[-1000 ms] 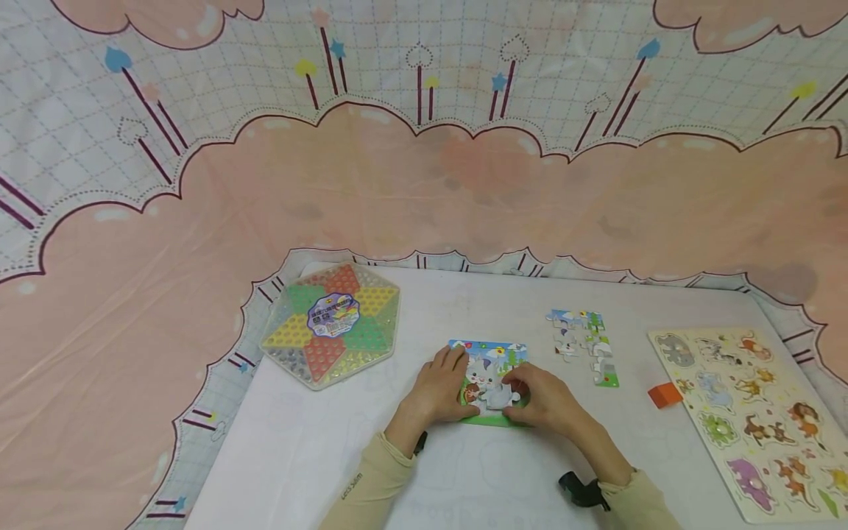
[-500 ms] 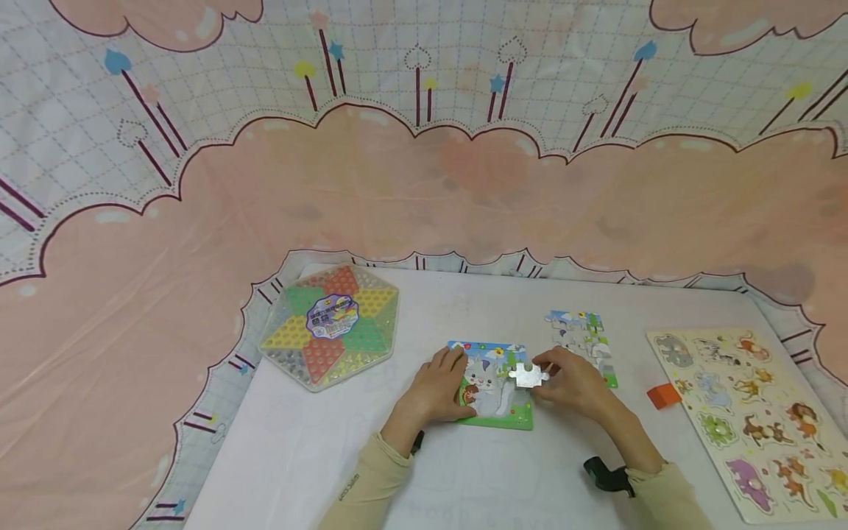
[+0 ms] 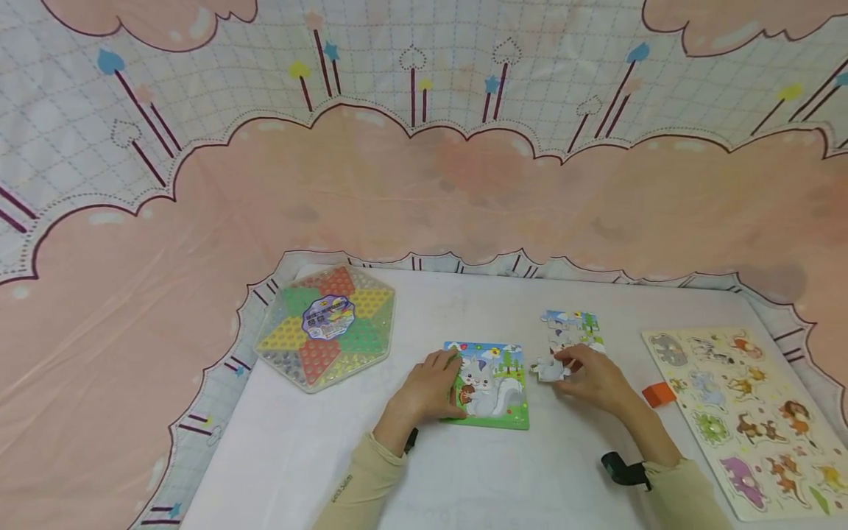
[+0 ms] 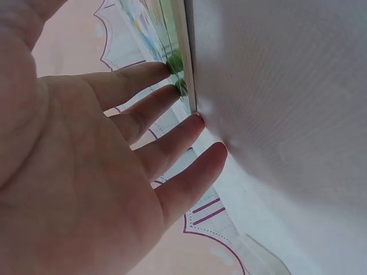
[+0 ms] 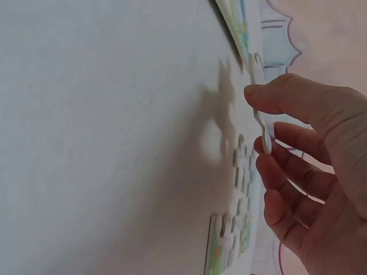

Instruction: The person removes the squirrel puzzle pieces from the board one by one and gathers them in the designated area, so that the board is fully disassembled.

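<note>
Right hand (image 3: pixel 592 377): pinching jigsaw piece (image 3: pixel 551 369) | Left hand (image 3: pixel 422 386): fingers extended, touching squirrel puzzle board (image 3: pixel 492 391) | We see hexagonal case (image 3: pixel 391 313) containing multicoloured star board (image 3: pixel 318 359)

White table (image 3: pixel 298 456) | on left side: hexagonal game box (image 3: pixel 324 327) | middle: squirrel board (image 3: pixel 490 390) | to its right: grouped puzzle pieces (image 3: pixel 573 324) | far right: orange block (image 3: pixel 659 395), just beside animal board (image 3: pixel 762 404)

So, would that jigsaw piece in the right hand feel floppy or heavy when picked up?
The jigsaw piece is probably stiff: pinched by the right hand, it shows no clear droop. It's likely light, being small and thin edge-on. With that knobbed outline, it might chip if forced.
</note>
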{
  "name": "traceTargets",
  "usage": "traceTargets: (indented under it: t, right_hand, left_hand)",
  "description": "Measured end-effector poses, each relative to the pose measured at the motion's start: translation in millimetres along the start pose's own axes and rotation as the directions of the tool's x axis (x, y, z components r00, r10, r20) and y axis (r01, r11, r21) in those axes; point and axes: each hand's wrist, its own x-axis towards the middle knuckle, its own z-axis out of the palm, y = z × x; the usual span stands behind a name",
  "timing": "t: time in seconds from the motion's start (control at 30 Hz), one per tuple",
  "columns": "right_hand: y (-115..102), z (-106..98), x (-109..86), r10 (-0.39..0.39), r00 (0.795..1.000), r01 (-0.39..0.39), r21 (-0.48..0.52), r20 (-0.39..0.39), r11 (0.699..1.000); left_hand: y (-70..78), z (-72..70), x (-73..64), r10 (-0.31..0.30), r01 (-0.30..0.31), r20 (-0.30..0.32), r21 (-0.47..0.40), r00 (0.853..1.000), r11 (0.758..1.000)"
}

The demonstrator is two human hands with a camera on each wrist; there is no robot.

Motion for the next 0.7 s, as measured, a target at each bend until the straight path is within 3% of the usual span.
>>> traceTargets:
  t: [0.7]
  right_hand:
    - [21, -9, -4.2, 0.051, 0.999, -0.051, -0.027, 0.000, 0.998]
  left_hand:
    - [0.8, -4.7, -1.9, -0.001, 0.001, 0.013, -0.011, 1.000, 1.000]
